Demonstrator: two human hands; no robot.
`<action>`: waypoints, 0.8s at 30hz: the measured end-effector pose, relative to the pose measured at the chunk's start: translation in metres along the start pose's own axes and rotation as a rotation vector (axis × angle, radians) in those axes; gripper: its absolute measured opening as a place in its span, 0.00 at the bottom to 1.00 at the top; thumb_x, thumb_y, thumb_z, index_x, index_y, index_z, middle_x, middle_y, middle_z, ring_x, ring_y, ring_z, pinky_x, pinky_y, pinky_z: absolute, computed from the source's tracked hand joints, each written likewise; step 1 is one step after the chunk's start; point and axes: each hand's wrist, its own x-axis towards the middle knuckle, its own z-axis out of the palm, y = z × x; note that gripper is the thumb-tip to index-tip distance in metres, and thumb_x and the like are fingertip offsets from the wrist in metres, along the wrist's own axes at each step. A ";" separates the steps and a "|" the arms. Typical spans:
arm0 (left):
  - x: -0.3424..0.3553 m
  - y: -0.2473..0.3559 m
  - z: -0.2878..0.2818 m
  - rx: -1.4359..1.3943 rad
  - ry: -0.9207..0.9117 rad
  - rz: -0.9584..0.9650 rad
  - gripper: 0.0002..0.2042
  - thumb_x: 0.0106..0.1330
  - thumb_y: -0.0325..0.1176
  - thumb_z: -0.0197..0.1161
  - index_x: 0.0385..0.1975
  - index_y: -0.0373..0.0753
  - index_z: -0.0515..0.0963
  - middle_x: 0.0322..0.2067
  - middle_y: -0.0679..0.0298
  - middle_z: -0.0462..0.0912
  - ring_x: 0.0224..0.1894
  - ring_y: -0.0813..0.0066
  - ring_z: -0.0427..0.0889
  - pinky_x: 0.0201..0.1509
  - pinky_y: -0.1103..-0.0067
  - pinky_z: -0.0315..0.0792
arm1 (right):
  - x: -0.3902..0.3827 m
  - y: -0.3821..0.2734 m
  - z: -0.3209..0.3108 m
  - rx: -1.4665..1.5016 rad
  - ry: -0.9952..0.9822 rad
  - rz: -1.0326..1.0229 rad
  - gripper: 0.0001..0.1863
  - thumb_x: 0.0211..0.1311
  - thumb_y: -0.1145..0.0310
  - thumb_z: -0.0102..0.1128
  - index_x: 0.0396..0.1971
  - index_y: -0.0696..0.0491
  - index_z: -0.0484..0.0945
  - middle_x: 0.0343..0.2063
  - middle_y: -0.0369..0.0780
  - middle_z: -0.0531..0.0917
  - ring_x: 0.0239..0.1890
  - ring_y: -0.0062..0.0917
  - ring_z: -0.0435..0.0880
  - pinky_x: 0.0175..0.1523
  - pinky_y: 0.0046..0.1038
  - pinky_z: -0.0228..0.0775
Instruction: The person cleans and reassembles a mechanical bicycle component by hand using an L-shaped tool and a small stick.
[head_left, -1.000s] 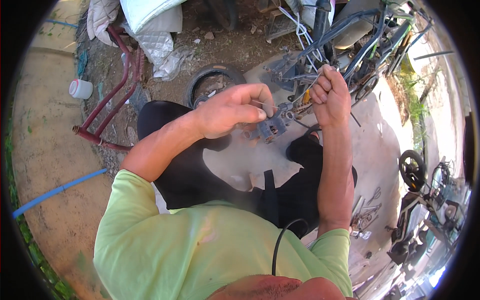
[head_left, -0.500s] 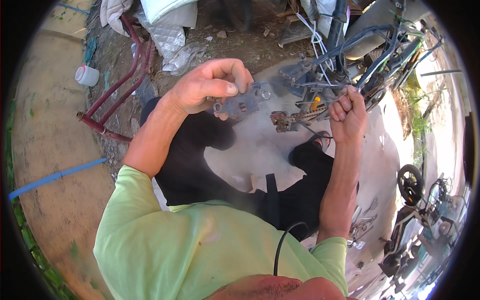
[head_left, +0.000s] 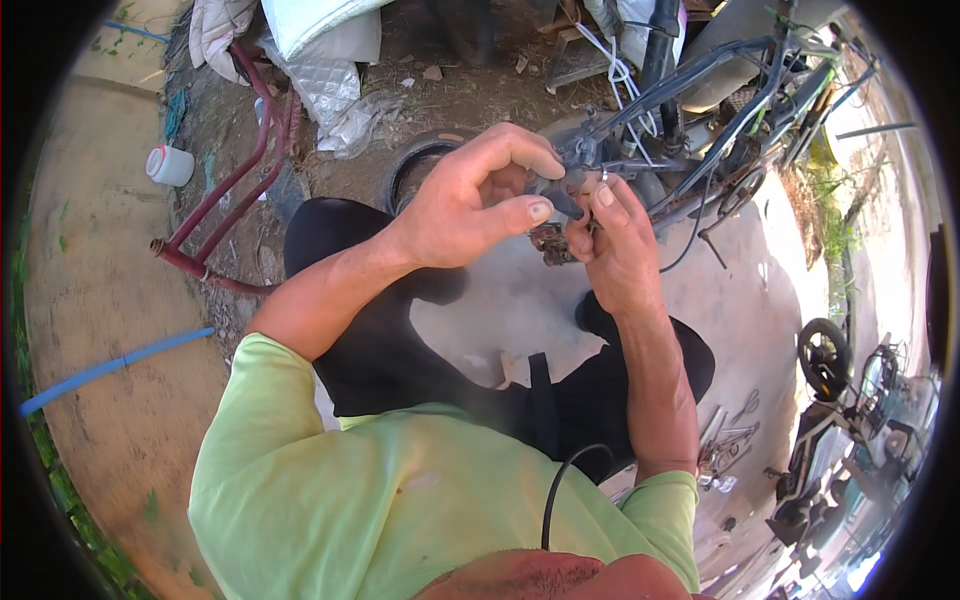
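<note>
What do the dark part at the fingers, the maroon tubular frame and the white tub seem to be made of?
Dark part: perhaps metal or hard plastic, dull-looking; too covered to settle.
Maroon tubular frame: likely painted metal, judging by its round tubes and reddish coat.
White tub: probably smooth plastic, from its even, pale wall.

Held part (head_left: pixel 562 198): dark and matt; metal or plastic, hard to tell.
Shirt (head_left: pixel 400 510): pale green cloth, matt, softly creased.
Trousers (head_left: pixel 375 340): black cloth, matt.
Tube frame (head_left: pixel 267 150): metal under dull, scuffed dark red paint.
Quilted sheet (head_left: pixel 330 92): silvery, glossy, crinkled.
Jar (head_left: pixel 171 166): smooth white plastic.
Pipe (head_left: pixel 117 368): smooth blue plastic.
Tyre (head_left: pixel 394 178): black rubber, matt.
Concrete ground (head_left: pixel 745 320): pale, smooth, matt.
Tools (head_left: pixel 727 440) toward the concrete's right edge: bare metal, shiny.
</note>
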 end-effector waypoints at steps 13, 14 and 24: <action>0.003 0.006 0.016 0.309 -0.107 0.181 0.28 0.60 0.28 0.70 0.63 0.33 0.74 0.59 0.52 0.77 0.44 0.68 0.83 0.49 0.73 0.80 | -0.003 0.008 -0.005 0.031 0.061 -0.010 0.19 0.74 0.51 0.54 0.46 0.53 0.76 0.36 0.33 0.79 0.35 0.15 0.73 0.34 0.21 0.58; 0.003 0.005 0.017 0.308 -0.108 0.181 0.28 0.60 0.28 0.70 0.63 0.33 0.74 0.59 0.52 0.77 0.44 0.68 0.83 0.49 0.73 0.80 | -0.003 0.006 -0.004 0.031 0.038 -0.011 0.20 0.75 0.50 0.52 0.45 0.53 0.77 0.37 0.34 0.80 0.35 0.17 0.74 0.34 0.23 0.59; 0.006 0.006 0.009 0.330 0.010 0.118 0.18 0.68 0.28 0.65 0.58 0.33 0.78 0.51 0.56 0.78 0.38 0.77 0.81 0.40 0.80 0.75 | 0.000 0.009 -0.011 0.547 -0.262 0.021 0.24 0.69 0.48 0.49 0.36 0.57 0.80 0.34 0.43 0.81 0.29 0.28 0.74 0.32 0.28 0.63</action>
